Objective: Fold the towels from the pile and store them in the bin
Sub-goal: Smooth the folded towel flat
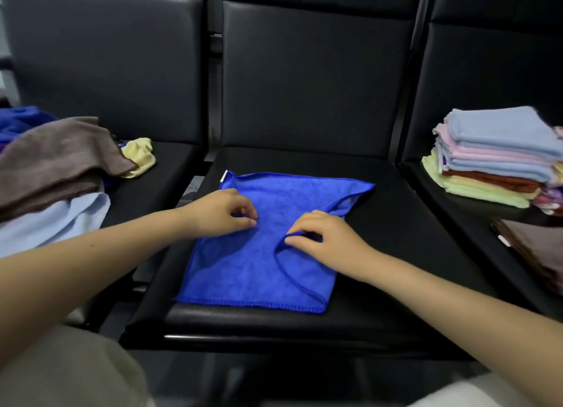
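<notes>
Black padded seats (396, 254) serve as the surface. A blue towel (243, 272) lies on the middle seat, part-folded; left hand (217, 213) and right hand (329, 243) pinch its edges with curled fingers. Folded stack (493, 160) right, unfolded pile (54, 175) left; no bin visible.

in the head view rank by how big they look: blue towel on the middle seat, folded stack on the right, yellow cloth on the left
1. blue towel
2. folded stack
3. yellow cloth, partly hidden under a brown towel
The stack lies farther away, so true sizes stay unsure.
</notes>
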`<action>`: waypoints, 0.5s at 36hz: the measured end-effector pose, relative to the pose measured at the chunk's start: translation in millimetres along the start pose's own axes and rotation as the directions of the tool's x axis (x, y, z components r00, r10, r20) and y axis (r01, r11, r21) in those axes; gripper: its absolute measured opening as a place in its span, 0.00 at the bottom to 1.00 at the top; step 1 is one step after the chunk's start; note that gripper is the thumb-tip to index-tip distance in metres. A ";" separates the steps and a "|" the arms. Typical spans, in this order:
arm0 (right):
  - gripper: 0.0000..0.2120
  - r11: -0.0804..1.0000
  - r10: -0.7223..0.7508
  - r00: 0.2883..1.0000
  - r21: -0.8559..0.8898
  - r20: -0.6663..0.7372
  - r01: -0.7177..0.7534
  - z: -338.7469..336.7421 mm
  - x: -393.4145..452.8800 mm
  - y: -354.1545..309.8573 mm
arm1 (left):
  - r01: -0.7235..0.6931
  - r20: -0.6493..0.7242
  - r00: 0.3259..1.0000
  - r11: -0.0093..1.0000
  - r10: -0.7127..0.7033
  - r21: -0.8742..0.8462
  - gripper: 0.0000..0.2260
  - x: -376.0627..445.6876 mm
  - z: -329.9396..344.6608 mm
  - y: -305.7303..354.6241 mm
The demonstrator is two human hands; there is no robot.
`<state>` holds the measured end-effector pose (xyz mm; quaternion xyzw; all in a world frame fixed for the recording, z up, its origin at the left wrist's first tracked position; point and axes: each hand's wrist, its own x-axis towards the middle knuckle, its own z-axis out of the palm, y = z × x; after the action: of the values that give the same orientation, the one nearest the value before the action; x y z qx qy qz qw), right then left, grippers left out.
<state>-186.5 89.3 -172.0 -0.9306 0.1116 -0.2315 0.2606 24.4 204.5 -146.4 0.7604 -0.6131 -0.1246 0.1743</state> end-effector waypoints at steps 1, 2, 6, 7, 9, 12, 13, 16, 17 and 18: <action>0.09 0.999 0.022 1.000 0.030 -0.007 -0.021 -4.6 -2.3 -0.2 | -0.004 -0.015 1.000 1.000 0.004 -0.001 0.08 -1.5 2.3 -2.7; 0.09 0.998 0.036 0.999 0.055 -0.016 -0.035 -10.3 -4.9 0.6 | -0.001 -0.029 1.000 1.000 0.001 0.000 0.10 -2.9 5.2 -5.8; 0.22 0.978 0.153 0.987 0.151 -0.048 -0.145 -44.8 -18.5 1.8 | 0.017 -0.078 0.997 0.997 -0.010 0.081 0.17 -8.2 18.9 -9.0; 0.28 0.969 0.181 0.982 0.178 -0.058 -0.169 -55.0 -24.1 2.4 | 0.020 -0.098 0.995 0.993 -0.008 0.115 0.18 -9.0 21.8 -7.2; 0.34 0.959 0.221 0.972 0.197 -0.084 -0.201 -75.1 -36.6 3.5 | 0.031 -0.133 0.991 0.986 -0.009 0.165 0.19 -10.9 25.1 -4.0; 0.24 0.952 0.277 0.953 0.174 -0.124 -0.254 -102.4 -60.1 7.3 | 0.029 -0.151 0.989 0.979 0.002 0.201 0.19 -11.8 27.0 -1.2; 0.23 0.950 0.293 0.950 0.143 -0.108 -0.277 -110.4 -67.6 8.3 | 0.029 -0.151 0.989 0.978 0.003 0.206 0.18 -11.7 27.0 -0.5; 0.21 0.945 0.322 0.947 -0.061 -0.001 -0.321 -125.9 -92.3 17.6 | 0.027 -0.152 0.988 0.974 0.008 0.223 0.18 -9.9 26.3 0.9; 0.20 0.929 0.342 0.938 -0.166 0.047 -0.331 -128.0 -99.7 19.8 | 0.026 -0.154 0.988 0.972 0.010 0.234 0.17 -8.6 26.3 1.0; 0.19 0.903 0.375 0.923 -0.258 0.088 -0.342 -129.3 -106.2 22.5 | 0.027 -0.155 0.988 0.968 0.012 0.248 0.17 -7.6 25.8 1.6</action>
<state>-343.9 49.2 -125.9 -0.9320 0.2901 -0.1010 0.1923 11.0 208.7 -169.4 0.7859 -0.6057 0.0123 0.1238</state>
